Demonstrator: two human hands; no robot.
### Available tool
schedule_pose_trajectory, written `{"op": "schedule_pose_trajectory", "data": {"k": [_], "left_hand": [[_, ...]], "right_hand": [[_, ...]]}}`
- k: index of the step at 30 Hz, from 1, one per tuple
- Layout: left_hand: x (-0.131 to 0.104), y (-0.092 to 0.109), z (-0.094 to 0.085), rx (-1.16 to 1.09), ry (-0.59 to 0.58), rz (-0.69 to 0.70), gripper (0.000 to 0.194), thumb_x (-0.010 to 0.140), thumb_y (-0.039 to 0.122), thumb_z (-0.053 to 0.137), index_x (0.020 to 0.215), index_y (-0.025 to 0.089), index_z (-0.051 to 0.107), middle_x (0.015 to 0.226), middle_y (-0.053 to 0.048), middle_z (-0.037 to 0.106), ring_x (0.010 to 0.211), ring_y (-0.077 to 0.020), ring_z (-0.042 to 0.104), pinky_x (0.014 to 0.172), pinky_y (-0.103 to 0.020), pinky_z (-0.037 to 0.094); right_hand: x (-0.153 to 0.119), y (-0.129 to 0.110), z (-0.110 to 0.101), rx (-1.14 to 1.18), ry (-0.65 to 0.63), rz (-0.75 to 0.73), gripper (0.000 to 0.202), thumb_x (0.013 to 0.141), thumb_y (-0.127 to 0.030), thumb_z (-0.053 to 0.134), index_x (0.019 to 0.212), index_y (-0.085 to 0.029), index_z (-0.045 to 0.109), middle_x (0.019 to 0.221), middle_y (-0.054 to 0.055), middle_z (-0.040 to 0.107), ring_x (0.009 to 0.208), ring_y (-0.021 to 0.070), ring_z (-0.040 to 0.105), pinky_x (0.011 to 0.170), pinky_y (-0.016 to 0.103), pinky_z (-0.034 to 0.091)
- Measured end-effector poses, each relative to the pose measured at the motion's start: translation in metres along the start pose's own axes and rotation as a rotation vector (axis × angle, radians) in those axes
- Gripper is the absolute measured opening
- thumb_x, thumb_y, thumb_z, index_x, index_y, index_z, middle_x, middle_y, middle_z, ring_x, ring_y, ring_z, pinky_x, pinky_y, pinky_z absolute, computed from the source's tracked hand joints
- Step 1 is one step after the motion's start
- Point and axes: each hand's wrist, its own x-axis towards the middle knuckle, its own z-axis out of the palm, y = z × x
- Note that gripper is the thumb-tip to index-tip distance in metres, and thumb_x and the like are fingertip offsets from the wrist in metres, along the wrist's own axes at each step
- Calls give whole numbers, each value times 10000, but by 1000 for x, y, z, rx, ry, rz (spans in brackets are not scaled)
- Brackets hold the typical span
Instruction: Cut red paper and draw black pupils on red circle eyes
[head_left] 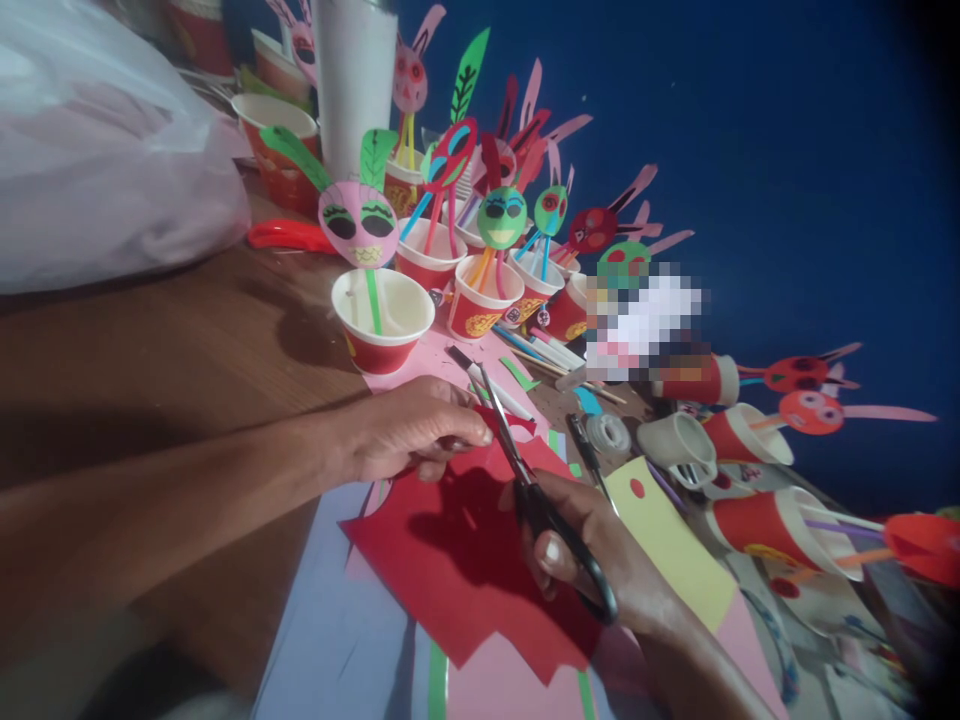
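Black-handled scissors [559,525] are held in my right hand [574,545], with the metal blades pointing up and to the left. My left hand [420,425] pinches a small strip of red paper [517,424] close beside the blades. Below both hands lies a larger red sheet [480,560] with notched edges, on top of pink, green-edged and pale blue sheets [337,610]. Just beyond my left hand stands a red and white paper cup [382,350] carrying a pink paper face [358,224] with green ears.
Several more cups with paper faces on straws [486,300] line the back and right. A white plastic bag [105,150] fills the upper left. Pens, a tape roll [607,434] and yellow paper [675,540] lie on the right of the brown table [187,400].
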Motion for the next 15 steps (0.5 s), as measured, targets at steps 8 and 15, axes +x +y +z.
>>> {"op": "schedule_pose_trajectory", "data": {"k": [8,15], "left_hand": [[-1,-3,1,-53,1,31,148,738,226,616,643,155,527,426,110,300,384,-31,200,381,-171,179],[1,-4,1,-16,66,62,159,721,175,583,587,156,500,418,94,328,385,-39,264,386,-173,229]], "right_hand": [[0,1,1,-17,35,-56,510,725,-593,621,974,-156,534,547,-46,494,437,86,483,432,186,397],[2,2,4,-19,17,-51,523,731,-612,600,988,-162,534,565,-39,507,456,93,492,454,195,408]]}}
